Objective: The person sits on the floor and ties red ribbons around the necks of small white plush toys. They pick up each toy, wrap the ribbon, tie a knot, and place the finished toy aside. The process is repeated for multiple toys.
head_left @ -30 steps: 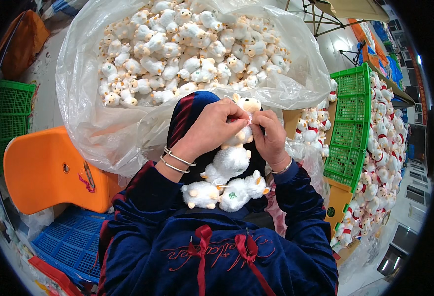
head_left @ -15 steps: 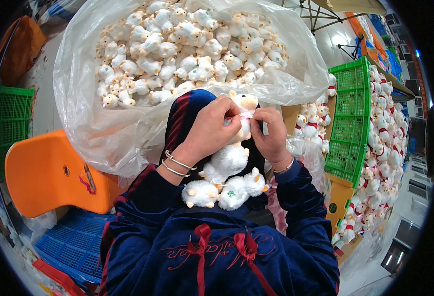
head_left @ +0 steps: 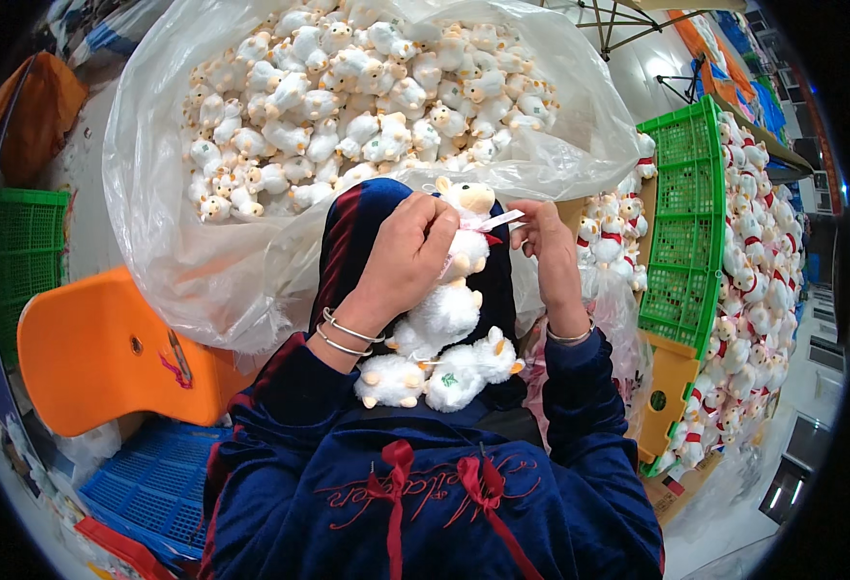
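Note:
My left hand [head_left: 408, 242] is closed around the side of a white plush animal [head_left: 468, 253] with a tan face, just below its head. A pale ribbon [head_left: 498, 221] sticks out sideways from the toy's neck, and a small red piece shows under it. Beside the ribbon's free end is my right hand [head_left: 547, 249], its fingers bent and apart, with nothing plainly held. On my lap, more white plush toys [head_left: 446, 317] lie below the held one, one of them with a green mark [head_left: 450, 380]. The left fingertips are partly hidden behind the toy.
A large clear plastic bag [head_left: 145, 193] full of white plush toys [head_left: 319, 106] spreads ahead. Right of me stand a green crate [head_left: 681, 222] and heaped toys with red scarves [head_left: 749, 280]. An orange chair [head_left: 87, 358] bearing small snips [head_left: 181, 360] is at left, above a blue crate [head_left: 149, 488].
Both hands were pinching the ribbon at the toy's neck. My right hand has moved away to the right and its fingers have parted, while the ribbon end now sticks out.

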The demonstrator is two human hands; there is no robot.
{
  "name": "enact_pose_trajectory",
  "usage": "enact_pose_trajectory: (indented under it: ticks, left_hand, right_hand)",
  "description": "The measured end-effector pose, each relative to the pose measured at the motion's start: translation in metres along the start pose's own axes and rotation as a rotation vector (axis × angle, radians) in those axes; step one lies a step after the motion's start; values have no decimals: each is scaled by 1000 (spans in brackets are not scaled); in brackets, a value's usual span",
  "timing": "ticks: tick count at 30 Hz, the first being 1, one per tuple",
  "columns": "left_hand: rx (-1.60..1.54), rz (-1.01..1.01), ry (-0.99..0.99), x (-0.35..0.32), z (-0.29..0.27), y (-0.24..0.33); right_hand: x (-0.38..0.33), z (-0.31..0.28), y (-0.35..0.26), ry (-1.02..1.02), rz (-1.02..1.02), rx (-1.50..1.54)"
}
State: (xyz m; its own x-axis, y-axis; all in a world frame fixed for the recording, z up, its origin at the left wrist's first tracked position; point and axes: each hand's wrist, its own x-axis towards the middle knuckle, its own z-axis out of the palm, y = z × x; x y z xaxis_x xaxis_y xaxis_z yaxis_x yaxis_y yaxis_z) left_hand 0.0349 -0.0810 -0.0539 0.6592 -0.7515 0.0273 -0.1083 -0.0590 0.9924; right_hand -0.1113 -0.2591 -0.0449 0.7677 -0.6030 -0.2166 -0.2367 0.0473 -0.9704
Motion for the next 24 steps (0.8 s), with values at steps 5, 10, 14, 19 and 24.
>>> enact_pose_trajectory:
  ticks: [5,10,14,19,24]
  left_hand:
    - [141,14,20,-1,2,8]
    - [110,32,3,-1,1,2]
    - [101,2,-31,-1,-3,4]
    - [92,-36,-56,-1,-6,10]
    - [129,27,-90,0,-7,10]
  right_hand:
    - [-11,25,-22,-15,-113,-147]
    - [-27,26,-27,-51,-543,-613]
    - [-30,15,-32,-156,-682,-864]
    - [-33,9,-51,-76,-612,-677]
    - [-26,18,-46,8,-103,-357]
